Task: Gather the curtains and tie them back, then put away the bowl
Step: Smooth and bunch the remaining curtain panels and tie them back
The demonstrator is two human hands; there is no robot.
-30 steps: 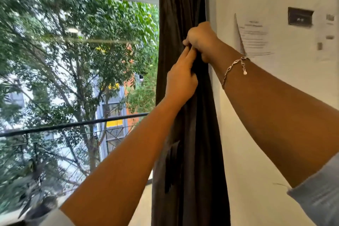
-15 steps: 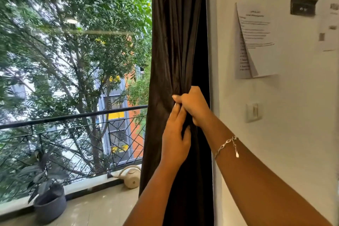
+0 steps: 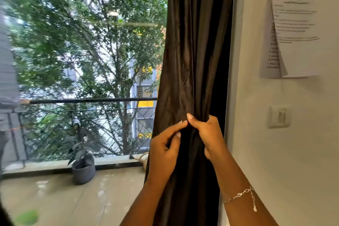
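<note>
The right hand [image 3: 208,135] wraps the gathered fabric from the wall side. Its fingers curl behind the bundle and its thumb lies across the front, pointing up and left. The left hand [image 3: 164,150] meets it from the window side. Its index finger stretches up to touch the right thumb tip, and its thumb and curled fingers pinch a fold of the cloth. Both hands hold the dark brown satin curtain [image 3: 192,57] and squeeze it into a narrow waist at that height.

The curtain hangs with its long axis vertical, from the top of the view to below the bottom edge. Its pleats run straight down and converge toward the grip. It stands between the glass opening and the edge of the white wall [image 3: 275,161].

A thin silver chain bracelet [image 3: 240,195] circles the right wrist. On the wall are two overlapping printed paper sheets [image 3: 295,38] and, lower, a pale light switch [image 3: 279,117]. Left of the curtain are a black metal balcony railing [image 3: 82,101], a grey round plant pot [image 3: 83,170] on the tiled balcony floor [image 3: 64,198], and green trees [image 3: 82,29] beyond.
</note>
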